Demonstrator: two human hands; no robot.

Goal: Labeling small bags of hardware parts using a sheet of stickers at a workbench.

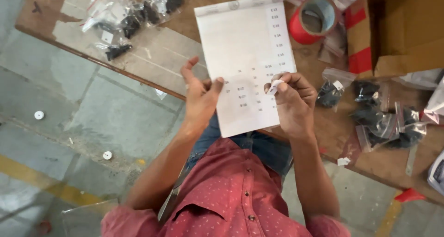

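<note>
From the head view, the left hand [200, 96] is pinching the sticker sheet [245, 57] by its edge above the table [152, 57]; the right hand [292, 100] is pinching a peeled label [274, 87] against it. Most labels look gone; some are remaining.

The left hand [200, 96] grips the white label sheet [247, 57] at its left edge; the right hand [292, 100] pinches a small white sticker [275, 86] against it. Bagged black parts [386, 119] lie right.

The person wears a red button-up shirt [231, 195] with small pale dots and a collar, sleeves apparently rolled above the elbows. Blue jeans [263, 147] show below it.
</note>
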